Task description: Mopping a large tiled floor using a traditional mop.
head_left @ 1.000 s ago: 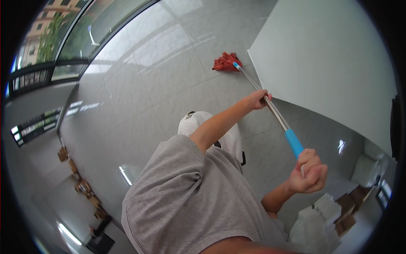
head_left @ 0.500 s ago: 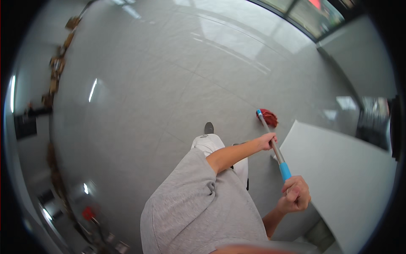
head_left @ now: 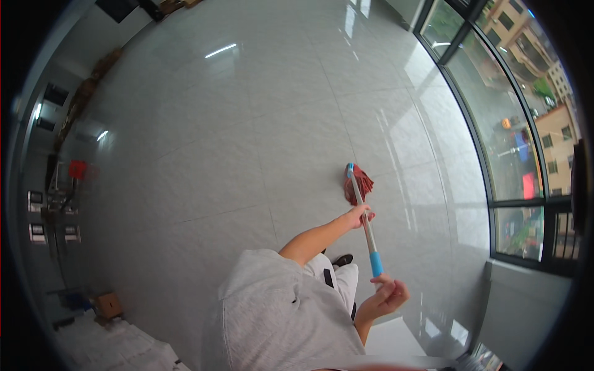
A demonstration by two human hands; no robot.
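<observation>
A mop with a dark red head (head_left: 357,185) and a silver pole (head_left: 369,237) slants down away from me. Its strands are spread on the grey floor. My left hand (head_left: 359,216) is closed round the lower pole, close above the mop head. Below the blue sleeve of the handle (head_left: 376,264), my right hand (head_left: 385,297) holds the upper end loosely, with some fingers partly lifted. Black shoes (head_left: 343,260) and white trousers show beside the pole.
Glossy tiles (head_left: 297,123) stretch ahead. Dark-framed windows (head_left: 504,142) run along the right. A white flat-topped piece (head_left: 387,339) stands close by my right arm. At lower left are a cardboard box (head_left: 107,305) and a white-covered heap (head_left: 117,346); a red object (head_left: 77,169) is farther up.
My view has turned left, so the windows now fill the right side and the white piece has slid to the lower edge. The mop came along, and my right hand's grip has loosened.
</observation>
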